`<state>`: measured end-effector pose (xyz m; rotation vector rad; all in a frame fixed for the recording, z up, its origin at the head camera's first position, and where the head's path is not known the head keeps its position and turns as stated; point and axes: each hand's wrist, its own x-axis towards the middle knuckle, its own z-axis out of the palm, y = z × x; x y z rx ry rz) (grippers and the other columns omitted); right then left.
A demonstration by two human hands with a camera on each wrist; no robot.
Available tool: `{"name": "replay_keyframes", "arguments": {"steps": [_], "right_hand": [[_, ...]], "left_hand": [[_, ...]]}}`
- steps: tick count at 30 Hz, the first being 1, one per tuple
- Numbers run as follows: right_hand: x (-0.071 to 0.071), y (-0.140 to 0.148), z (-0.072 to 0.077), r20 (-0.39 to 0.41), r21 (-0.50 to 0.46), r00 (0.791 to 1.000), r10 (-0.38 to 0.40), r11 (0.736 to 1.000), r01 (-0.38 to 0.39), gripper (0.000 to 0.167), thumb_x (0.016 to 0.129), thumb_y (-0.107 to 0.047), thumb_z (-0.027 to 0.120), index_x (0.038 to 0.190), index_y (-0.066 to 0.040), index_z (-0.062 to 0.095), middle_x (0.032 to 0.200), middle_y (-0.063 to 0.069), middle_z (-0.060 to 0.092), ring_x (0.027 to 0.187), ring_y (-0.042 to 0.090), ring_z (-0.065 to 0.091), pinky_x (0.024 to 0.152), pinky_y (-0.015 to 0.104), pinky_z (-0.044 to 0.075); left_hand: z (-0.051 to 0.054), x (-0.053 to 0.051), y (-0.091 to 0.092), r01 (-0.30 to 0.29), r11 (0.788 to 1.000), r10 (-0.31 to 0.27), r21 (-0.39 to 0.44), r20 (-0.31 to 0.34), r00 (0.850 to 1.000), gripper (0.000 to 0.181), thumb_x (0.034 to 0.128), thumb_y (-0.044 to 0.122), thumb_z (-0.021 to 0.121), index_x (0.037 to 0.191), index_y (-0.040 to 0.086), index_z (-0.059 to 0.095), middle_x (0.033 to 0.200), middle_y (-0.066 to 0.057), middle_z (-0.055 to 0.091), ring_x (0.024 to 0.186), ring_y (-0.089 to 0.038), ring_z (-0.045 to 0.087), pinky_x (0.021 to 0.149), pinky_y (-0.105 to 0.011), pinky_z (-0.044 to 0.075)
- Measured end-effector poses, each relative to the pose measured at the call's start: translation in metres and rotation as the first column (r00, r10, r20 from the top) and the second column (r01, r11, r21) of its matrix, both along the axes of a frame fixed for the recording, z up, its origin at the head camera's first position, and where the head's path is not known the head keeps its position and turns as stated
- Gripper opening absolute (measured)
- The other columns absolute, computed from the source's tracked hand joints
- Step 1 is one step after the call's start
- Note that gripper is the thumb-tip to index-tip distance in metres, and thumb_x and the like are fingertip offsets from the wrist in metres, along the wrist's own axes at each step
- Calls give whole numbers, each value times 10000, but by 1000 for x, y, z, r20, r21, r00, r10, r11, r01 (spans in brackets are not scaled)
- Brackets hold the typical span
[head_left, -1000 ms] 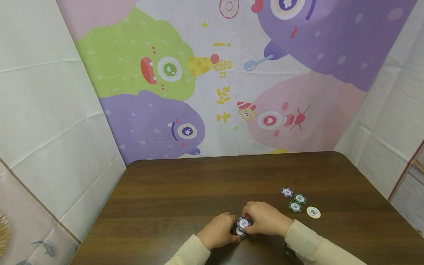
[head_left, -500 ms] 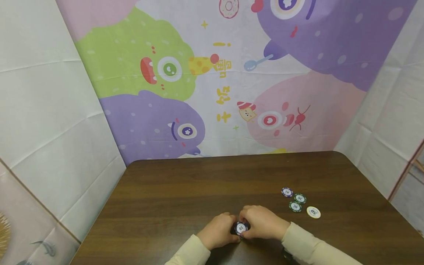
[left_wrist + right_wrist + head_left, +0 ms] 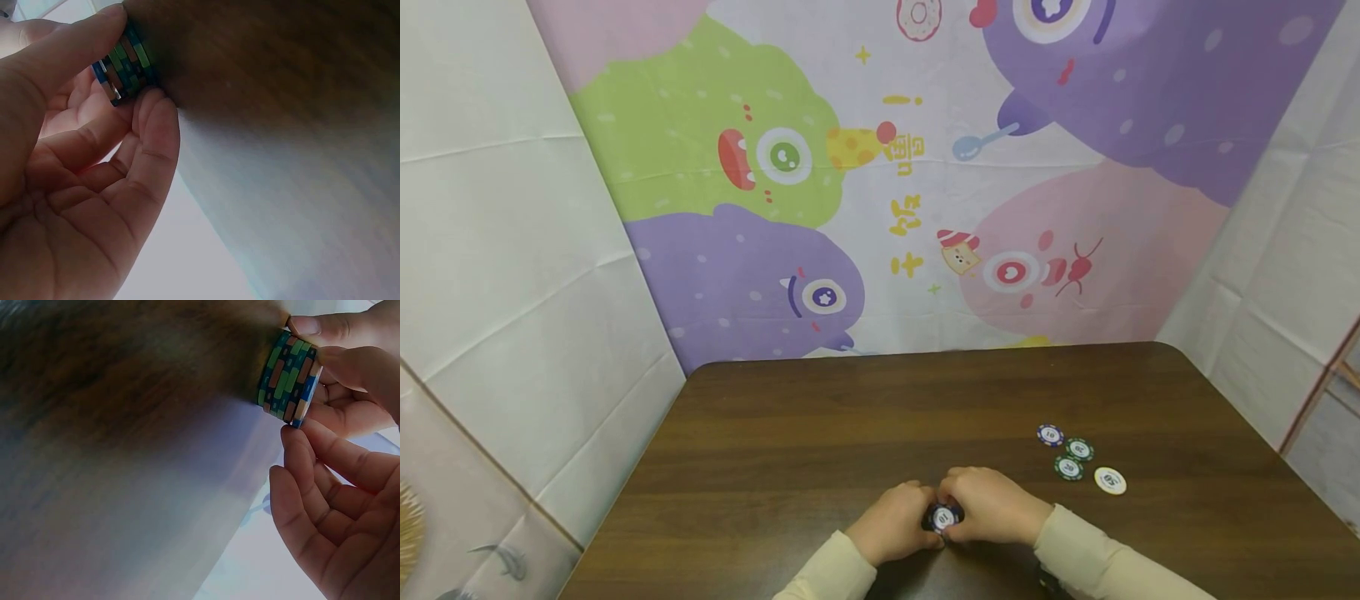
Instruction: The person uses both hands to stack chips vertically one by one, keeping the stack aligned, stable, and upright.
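A short stack of poker chips [image 3: 284,381] with green, black and brownish edge bands stands on the table between both hands. On its top lies a blue-and-white chip [image 3: 945,518] marked 10. My left hand [image 3: 893,523] grips the stack's left side between thumb and curled fingers [image 3: 153,119]. From the right, my right hand [image 3: 992,506] pinches the blue chip at the top, thumb on the near edge and fingertips [image 3: 299,434] on the far one. Hands cover much of the stack in the head view.
Right of the hands lie a blue 10 chip [image 3: 1050,435], two green chips [image 3: 1079,450] and a white-and-yellow 50 chip [image 3: 1110,481] on the brown wooden table [image 3: 790,433]. A dark object, mostly hidden, sits below the right sleeve [image 3: 1078,546]. A cartoon-printed cloth [image 3: 880,317] hangs behind.
My right hand has moved down and slightly left, bringing the blue 10 chip from above the stack onto its top. The left hand has stayed around the stack.
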<state>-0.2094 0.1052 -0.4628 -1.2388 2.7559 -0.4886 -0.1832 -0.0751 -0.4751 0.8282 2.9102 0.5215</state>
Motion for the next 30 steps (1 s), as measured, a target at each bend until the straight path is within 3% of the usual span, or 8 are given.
{"name": "replay_keyframes", "arguments": {"steps": [30], "right_hand": [[2, 2, -1, -1, 5, 1000, -9, 1000, 9, 262, 731, -287, 803, 926, -147, 698, 830, -95, 584, 693, -7, 450, 632, 205, 423]], "left_hand": [[0, 0, 0, 5, 1000, -5, 1, -7, 1000, 312, 689, 250, 865, 899, 126, 671, 788, 69, 604, 682, -18, 472, 615, -198, 427]]}}
